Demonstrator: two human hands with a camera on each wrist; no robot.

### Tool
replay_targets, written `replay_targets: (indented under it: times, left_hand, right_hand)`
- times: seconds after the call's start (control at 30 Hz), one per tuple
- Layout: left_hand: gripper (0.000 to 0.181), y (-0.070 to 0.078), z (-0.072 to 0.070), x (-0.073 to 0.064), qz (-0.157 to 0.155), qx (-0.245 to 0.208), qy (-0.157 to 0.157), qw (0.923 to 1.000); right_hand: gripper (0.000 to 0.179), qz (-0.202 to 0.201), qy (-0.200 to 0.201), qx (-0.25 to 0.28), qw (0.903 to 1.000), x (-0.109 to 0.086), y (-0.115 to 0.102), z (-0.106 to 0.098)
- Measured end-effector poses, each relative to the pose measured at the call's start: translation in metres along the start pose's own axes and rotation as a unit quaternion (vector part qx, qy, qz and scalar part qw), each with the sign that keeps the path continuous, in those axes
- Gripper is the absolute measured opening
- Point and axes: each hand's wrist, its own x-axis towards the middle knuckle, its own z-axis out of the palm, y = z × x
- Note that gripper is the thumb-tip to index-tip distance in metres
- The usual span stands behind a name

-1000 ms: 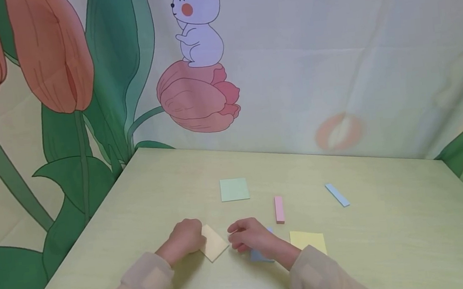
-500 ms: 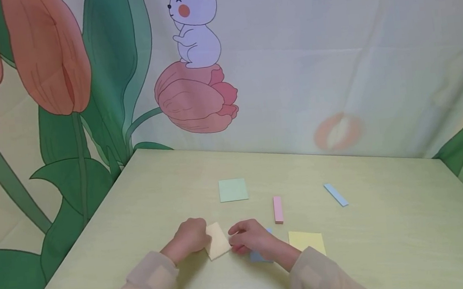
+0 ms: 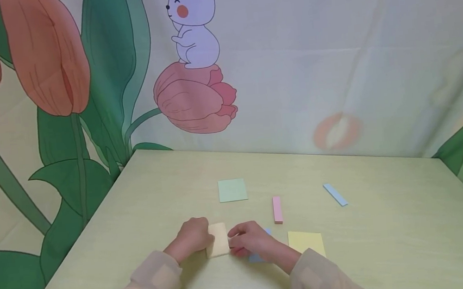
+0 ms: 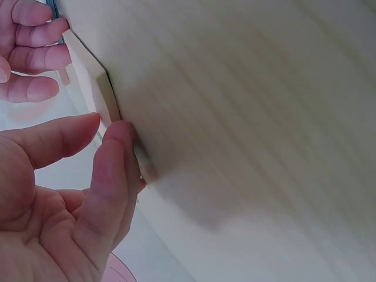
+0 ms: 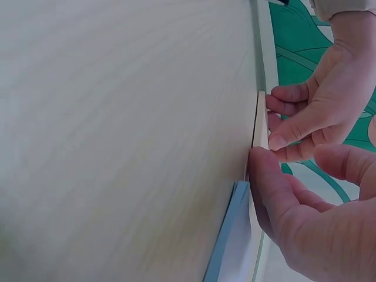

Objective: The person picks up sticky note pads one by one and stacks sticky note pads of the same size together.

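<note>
A cream pad of sticky notes (image 3: pixel 221 242) lies flat on the table between the two hands. My left hand (image 3: pixel 192 235) holds it by its left side; in the left wrist view the thumb and curled fingers pinch the edge of the pad (image 4: pixel 94 79). My right hand (image 3: pixel 252 241) touches the pad's right edge with relaxed fingertips, the thumb standing apart in the right wrist view. Under the right hand lies a blue sticky note pad (image 3: pixel 256 257), mostly hidden. Its edge shows as a blue pad (image 5: pixel 226 235) in the right wrist view.
A green square note pad (image 3: pixel 232 190) lies farther back. To the right are a narrow pink pad (image 3: pixel 277 210), a narrow light blue strip (image 3: pixel 335 195) and a yellow square pad (image 3: pixel 306 242), partly behind the right forearm. A printed cloth (image 3: pixel 275 75) hangs along the table's back edge.
The cream pad has turned from a diamond position to nearly square with the table and shifted slightly right with my left hand. My right hand has barely moved.
</note>
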Motion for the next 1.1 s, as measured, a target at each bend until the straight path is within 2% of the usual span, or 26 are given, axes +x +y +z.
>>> replay_targets:
  times: [0.6,0.87,1.1]
  left_hand:
    - [0.016,0.002,0.002,0.0,-0.012,-0.005,-0.005,0.9999]
    - [0.024,0.003,0.005,-0.007,-0.022,0.024,0.002,0.9995]
    - [0.031,0.007,0.01,-0.013,-0.032,0.058,-0.004,0.9978]
  right_hand:
    - [0.031,0.003,-0.01,0.022,0.9997,-0.001,0.002,0.002]
    - [0.035,-0.003,-0.024,0.013,0.9996,-0.009,0.0,-0.005]
    - [0.04,-0.009,-0.034,0.004,0.9994,-0.018,-0.003,-0.022]
